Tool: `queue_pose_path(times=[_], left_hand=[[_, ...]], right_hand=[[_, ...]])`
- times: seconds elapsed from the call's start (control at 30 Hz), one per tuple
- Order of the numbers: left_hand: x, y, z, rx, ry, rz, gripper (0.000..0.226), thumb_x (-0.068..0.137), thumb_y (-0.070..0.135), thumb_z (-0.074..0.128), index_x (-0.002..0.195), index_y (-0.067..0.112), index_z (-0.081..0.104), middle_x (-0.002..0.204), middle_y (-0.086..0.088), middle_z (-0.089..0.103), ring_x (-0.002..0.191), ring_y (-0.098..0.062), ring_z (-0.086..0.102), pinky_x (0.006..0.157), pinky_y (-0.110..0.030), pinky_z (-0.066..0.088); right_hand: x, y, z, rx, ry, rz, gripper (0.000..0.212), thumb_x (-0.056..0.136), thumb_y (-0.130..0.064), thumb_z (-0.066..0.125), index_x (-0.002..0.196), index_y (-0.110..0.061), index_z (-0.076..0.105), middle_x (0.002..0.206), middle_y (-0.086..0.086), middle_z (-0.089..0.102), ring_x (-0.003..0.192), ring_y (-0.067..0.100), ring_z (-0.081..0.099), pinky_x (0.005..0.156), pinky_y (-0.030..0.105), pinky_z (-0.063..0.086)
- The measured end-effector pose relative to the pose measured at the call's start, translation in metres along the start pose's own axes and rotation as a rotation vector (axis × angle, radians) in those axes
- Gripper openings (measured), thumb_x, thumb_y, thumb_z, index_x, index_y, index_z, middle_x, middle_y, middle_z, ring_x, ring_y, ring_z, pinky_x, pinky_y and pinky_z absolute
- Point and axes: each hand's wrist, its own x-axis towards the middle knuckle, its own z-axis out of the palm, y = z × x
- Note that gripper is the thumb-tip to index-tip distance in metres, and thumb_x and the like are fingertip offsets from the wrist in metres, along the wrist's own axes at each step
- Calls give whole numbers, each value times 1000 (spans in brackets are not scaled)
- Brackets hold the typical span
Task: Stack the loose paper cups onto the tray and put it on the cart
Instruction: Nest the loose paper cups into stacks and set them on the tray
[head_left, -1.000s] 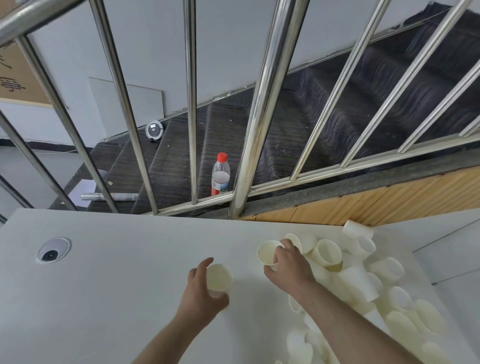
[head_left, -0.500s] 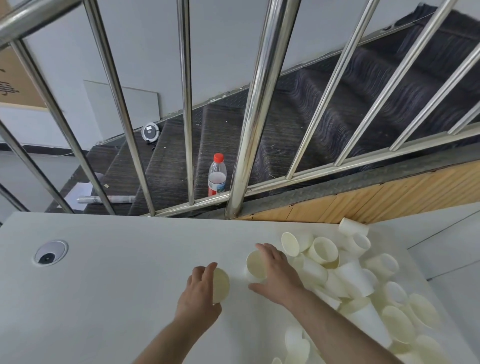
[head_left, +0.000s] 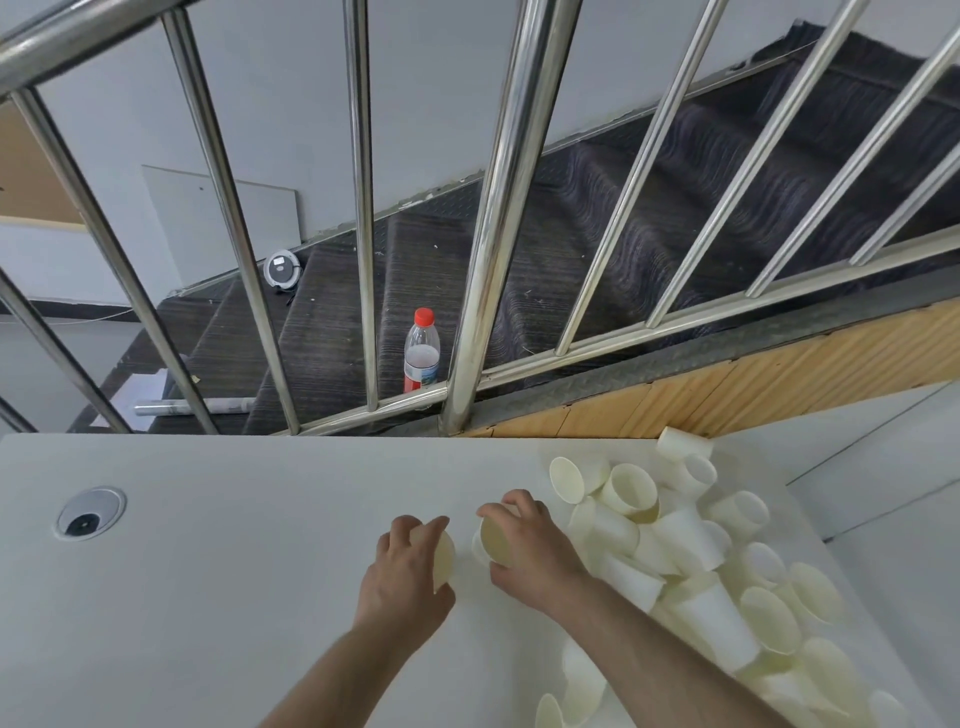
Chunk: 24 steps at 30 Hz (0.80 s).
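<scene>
My left hand (head_left: 402, 577) grips a cream paper cup (head_left: 444, 558) lying sideways, its mouth facing right. My right hand (head_left: 530, 551) holds a second paper cup (head_left: 494, 540), its open mouth facing left toward the first; the two cups are a small gap apart over the white table (head_left: 234, 571). A heap of several loose paper cups (head_left: 691, 561) lies on the table to the right of my right hand. No tray or cart is in view.
A round cable grommet (head_left: 91, 512) sits in the table at the left. A steel railing (head_left: 488, 218) rises behind the table's far edge, with dark stairs (head_left: 597, 218) and a red-capped bottle (head_left: 422, 349) beyond. The table's right edge (head_left: 810, 514) runs past the cups.
Both hands have drawn closer together, each still holding its cup. The left cup has turned on its side and the right cup's mouth now faces it.
</scene>
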Motion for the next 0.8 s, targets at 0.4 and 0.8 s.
queue_pose_path(times=[0.4, 0.8], left_hand=[[-76, 17, -41, -50, 114, 55, 64, 82, 27, 60, 138, 36, 31, 135, 6, 26, 124, -18, 39, 84, -25, 50], [-233, -13, -70, -75, 186, 89, 65, 85, 22, 56, 143, 30, 28, 141, 3, 25, 119, -24, 47, 93, -27, 43]], right_hand=[[-84, -47, -28, -20, 111, -49, 64, 84, -15, 61, 141, -33, 37, 138, -4, 28, 128, 18, 33, 89, 29, 50], [-217, -113, -3, 6, 167, -113, 67, 83, -19, 61, 143, -34, 36, 137, -5, 28, 129, 18, 32, 87, 31, 51]])
